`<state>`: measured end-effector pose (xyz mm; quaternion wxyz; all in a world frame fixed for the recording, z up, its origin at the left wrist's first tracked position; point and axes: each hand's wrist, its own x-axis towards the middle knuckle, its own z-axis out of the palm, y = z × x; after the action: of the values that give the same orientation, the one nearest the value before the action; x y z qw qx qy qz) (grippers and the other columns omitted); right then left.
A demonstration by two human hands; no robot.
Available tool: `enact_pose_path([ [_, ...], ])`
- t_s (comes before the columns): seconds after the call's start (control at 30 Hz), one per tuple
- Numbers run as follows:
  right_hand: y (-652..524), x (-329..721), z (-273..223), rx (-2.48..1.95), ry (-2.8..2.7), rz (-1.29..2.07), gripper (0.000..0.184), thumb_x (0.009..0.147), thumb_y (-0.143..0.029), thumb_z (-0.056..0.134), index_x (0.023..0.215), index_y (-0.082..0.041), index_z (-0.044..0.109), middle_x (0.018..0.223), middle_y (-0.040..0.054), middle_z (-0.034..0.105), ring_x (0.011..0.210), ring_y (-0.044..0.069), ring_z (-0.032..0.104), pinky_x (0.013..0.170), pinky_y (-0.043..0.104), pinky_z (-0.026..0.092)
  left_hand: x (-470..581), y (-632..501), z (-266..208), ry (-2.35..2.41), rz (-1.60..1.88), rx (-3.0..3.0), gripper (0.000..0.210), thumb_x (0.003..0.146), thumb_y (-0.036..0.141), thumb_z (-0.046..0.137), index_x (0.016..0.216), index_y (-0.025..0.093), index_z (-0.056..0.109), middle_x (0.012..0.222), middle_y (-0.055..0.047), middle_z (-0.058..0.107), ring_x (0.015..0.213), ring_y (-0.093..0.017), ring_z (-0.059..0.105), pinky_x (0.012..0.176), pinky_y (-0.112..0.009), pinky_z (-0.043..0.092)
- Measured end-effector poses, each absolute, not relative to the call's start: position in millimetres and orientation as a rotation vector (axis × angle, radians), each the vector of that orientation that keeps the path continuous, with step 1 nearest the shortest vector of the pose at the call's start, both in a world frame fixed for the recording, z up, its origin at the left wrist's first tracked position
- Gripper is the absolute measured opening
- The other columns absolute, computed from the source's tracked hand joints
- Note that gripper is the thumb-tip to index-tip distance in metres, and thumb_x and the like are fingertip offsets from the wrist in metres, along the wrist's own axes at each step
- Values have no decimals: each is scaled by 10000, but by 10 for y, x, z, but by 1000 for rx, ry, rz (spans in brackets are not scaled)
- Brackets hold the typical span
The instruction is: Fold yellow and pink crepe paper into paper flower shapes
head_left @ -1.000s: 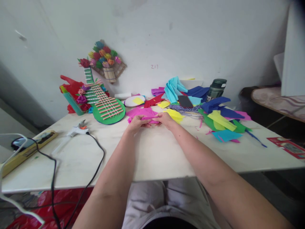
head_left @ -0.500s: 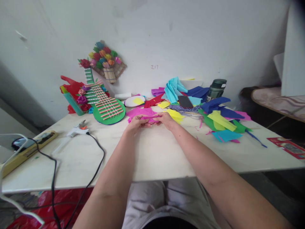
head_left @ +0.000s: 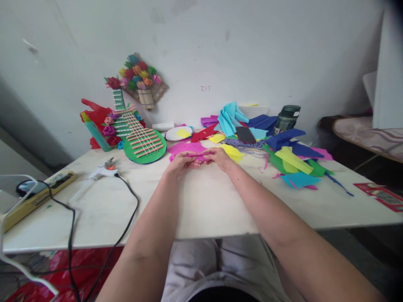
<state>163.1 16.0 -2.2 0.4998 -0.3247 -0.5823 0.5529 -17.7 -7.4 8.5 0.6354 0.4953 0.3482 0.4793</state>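
Observation:
Between both hands, a piece of pink crepe paper [head_left: 200, 156] is stretched in a narrow folded strip above the table. My left hand [head_left: 182, 162] pinches its left end, fingers closed. At the other end my right hand [head_left: 218, 157] is closed on the same paper. Just behind them a larger sheet of pink paper [head_left: 179, 147] lies on the table. Yellow paper [head_left: 233, 153] rests behind my right hand. The fingertips partly hide the held strip.
A green guitar-shaped craft [head_left: 145, 147] leans at the left. Nearer me lie a glue gun [head_left: 105, 171] with a black cord and a power strip [head_left: 59, 182]. Coloured paper scraps [head_left: 292, 159], a phone [head_left: 245, 135] and a dark green bottle [head_left: 287, 118] are on the right.
The pink paper between my fingers looks narrower and flatter now, more folded together. Both hands stay in nearly the same place.

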Motion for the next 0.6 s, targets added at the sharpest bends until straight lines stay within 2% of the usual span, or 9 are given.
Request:
enact_pose_path([
  [0.2, 169, 1640, -22, -754, -1412, 1343, 258, 519, -208, 715, 763, -125, 691, 565, 4, 636, 450, 107, 564, 514, 259, 477, -207, -38, 46, 701, 1083, 1130, 204, 696, 42, 568, 893, 83, 593, 720, -129, 698, 648, -212, 676, 651, -318, 550],
  [0.43, 136, 1649, 2, -724, -1412, 1333, 213, 551, -161, 628, 747, -124, 702, 534, 6, 624, 474, 116, 562, 547, 266, 460, -210, -29, 53, 669, 1088, 1105, 197, 707, 23, 528, 885, 79, 589, 670, -117, 690, 626, -210, 674, 646, -321, 549],
  [0.6, 95, 1669, 43, -659, -1449, 1340, 228, 642, -276, 596, 754, -112, 708, 579, 35, 639, 498, 135, 566, 548, 285, 453, -205, -25, 61, 659, 1086, 1076, 186, 706, 32, 499, 861, 77, 592, 673, -121, 692, 620, -208, 672, 659, -332, 546],
])
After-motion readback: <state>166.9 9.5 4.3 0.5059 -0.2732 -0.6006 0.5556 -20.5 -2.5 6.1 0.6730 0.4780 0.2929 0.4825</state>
